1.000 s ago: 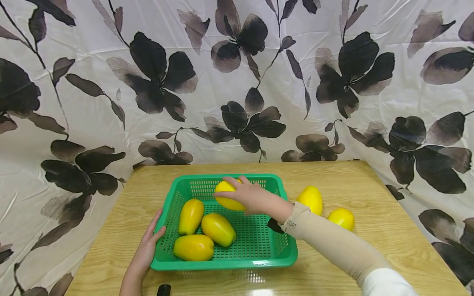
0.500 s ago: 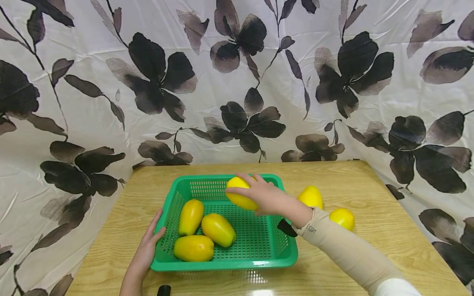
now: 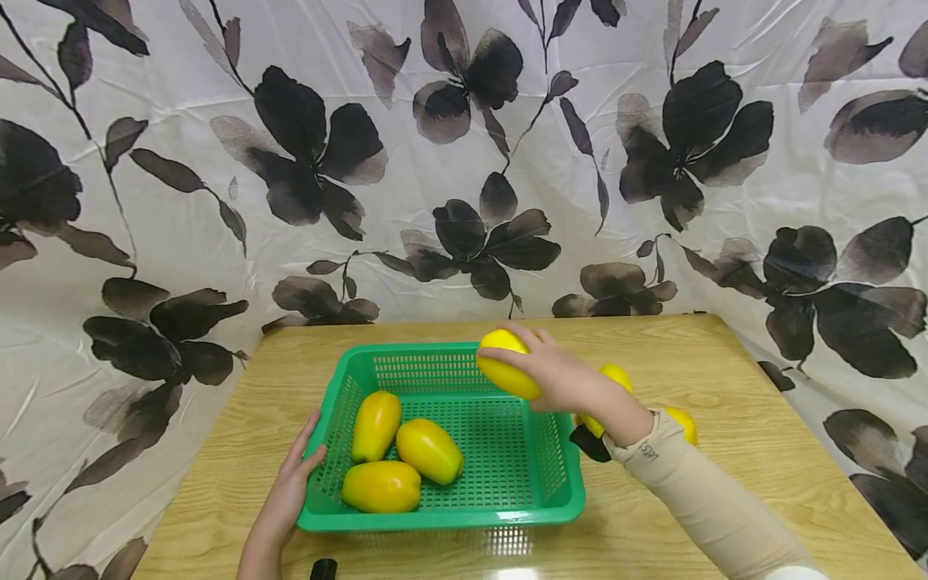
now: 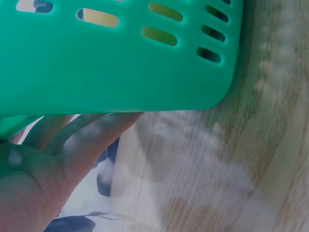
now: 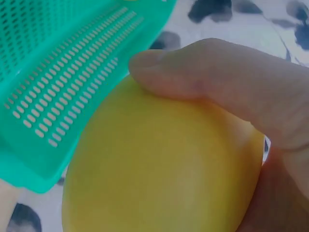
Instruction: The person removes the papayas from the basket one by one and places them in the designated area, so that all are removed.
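Observation:
My right hand [image 3: 569, 372] grips a smooth yellow mango [image 3: 502, 366], which overlaps the back right part of the green plastic basket [image 3: 442, 521] in the head view. From the right wrist, the thumb [image 5: 169, 72] lies across the top of the mango [image 5: 159, 164], and the basket wall [image 5: 72, 101] shows beyond. My left hand [image 3: 284, 491] rests at the basket's left side with straight, spread fingers, thumb at the rim. The left wrist view has those fingers [image 4: 96, 145] running up to the basket's edge. Three oval yellow fruits with greenish tints [image 3: 429, 451] lie in the basket's left half.
On the wooden table [image 3: 652, 338] right of the basket, a yellow fruit [image 3: 616, 375] and another one [image 3: 684, 424] are partly hidden by the right arm. A flower-patterned cloth [image 3: 464, 161] hangs behind the table. A small black object [image 3: 324, 569] is at the front edge.
My right hand has carried the mango rightward and slightly up, from over the basket's back middle toward its back right corner. The left hand and basket stay put.

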`<state>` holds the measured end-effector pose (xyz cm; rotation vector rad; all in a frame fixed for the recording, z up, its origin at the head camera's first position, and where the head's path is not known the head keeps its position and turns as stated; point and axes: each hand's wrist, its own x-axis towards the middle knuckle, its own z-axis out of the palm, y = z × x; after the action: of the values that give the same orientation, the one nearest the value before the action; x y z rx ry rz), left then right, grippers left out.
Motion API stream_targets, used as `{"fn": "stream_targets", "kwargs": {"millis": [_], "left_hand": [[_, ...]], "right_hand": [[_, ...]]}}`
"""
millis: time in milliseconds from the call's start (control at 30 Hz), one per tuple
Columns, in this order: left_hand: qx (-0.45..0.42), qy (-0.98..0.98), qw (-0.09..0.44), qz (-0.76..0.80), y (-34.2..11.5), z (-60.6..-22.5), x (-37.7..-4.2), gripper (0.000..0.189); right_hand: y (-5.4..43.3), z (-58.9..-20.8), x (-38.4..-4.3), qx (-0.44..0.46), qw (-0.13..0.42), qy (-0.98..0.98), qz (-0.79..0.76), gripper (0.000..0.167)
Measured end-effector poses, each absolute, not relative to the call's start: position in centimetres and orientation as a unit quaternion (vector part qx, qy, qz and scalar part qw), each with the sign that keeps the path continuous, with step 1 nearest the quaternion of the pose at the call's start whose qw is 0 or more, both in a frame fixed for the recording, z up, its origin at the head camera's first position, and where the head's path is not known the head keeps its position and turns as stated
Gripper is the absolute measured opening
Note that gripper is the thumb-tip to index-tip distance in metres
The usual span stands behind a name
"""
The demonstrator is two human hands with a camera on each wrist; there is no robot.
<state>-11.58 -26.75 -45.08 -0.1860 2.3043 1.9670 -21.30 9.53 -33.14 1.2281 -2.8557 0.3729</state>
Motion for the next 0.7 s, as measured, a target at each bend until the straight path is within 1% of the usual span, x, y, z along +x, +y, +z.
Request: {"fn": "stream_targets", "kwargs": {"millis": [333,700], "left_hand": [[-0.061,0.754,0.055,0.651,-26.8,-45.1,-11.5,0.059],[-0.06,0.758,0.058,0.647,-26.8,-45.1,-11.6,0.059]], "right_hand": [[13.2,-33.3,-21.5,0.385,0.059,-0.904,0.174,0.093],[17.1,-33.9,-21.7,0.336,0.061,-0.919,0.196,0.091]]}}
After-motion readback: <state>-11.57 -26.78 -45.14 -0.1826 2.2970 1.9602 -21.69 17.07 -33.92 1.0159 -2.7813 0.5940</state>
